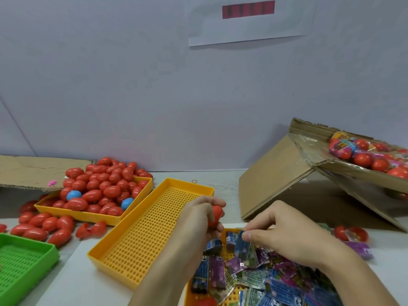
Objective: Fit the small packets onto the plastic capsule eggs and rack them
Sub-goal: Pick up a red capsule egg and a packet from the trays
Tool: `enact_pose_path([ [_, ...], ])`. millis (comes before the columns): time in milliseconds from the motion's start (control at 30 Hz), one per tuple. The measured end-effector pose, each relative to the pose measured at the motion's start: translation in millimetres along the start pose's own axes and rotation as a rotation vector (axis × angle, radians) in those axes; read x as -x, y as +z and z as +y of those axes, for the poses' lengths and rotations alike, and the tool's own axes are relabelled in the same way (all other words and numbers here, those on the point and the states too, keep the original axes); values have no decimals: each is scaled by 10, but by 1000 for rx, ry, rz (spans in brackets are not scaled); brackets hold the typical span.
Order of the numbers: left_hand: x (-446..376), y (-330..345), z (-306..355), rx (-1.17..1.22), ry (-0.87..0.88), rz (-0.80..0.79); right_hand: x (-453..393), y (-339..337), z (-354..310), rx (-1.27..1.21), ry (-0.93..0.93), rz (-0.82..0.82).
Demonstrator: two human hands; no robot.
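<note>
Broadly, the pale worktop (223,180) runs back to a plain wall and is crowded along its near edge, with bare room only in the strip behind the trays. On the right a tipped cardboard box (276,182) leans over the surface, its raised flap carrying packed red eggs (364,159). A long, perforated yellow tray (141,235) lies diagonally in the middle, empty, its far corner touching a second yellow tray heaped with red capsule eggs (99,191) and two blue ones. More red eggs lie loose to the left, beside a green tray (19,266). At the lower right a pile of small packets (260,274) covers another yellow tray. The left hand (198,219) grips one red egg (216,215) above it; the right hand (284,235) pinches a blue packet (241,241) just beside that egg.
</note>
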State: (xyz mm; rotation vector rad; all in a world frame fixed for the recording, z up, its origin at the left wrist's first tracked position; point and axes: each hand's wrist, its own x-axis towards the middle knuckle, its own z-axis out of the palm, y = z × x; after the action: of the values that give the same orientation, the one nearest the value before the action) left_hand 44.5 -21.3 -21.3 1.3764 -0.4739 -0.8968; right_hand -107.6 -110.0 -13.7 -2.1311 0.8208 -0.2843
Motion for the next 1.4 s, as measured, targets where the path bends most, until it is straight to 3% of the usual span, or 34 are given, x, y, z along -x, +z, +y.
enact_pose_path([
  [300, -26, -1, -42, -27, 45, -16, -16, -38, 20, -192, -85, 186],
  [567, -4, 18, -43, 31, 37, -132, -42, -25, 16, -331, -102, 291],
  [767, 2, 5, -43, 29, 76, -89, -37, -21, 1, -421, -119, 369],
  [967, 103, 1, 15, -176, 176, -195, -36, -18, -22, -382, -125, 335],
  [1167, 153, -5, 28, -334, 291, -113, -19, -29, -29, -286, -110, 262],
  [1400, 122, -41, 34, -353, 265, -20, -30, -21, 23, -69, -23, 102],
])
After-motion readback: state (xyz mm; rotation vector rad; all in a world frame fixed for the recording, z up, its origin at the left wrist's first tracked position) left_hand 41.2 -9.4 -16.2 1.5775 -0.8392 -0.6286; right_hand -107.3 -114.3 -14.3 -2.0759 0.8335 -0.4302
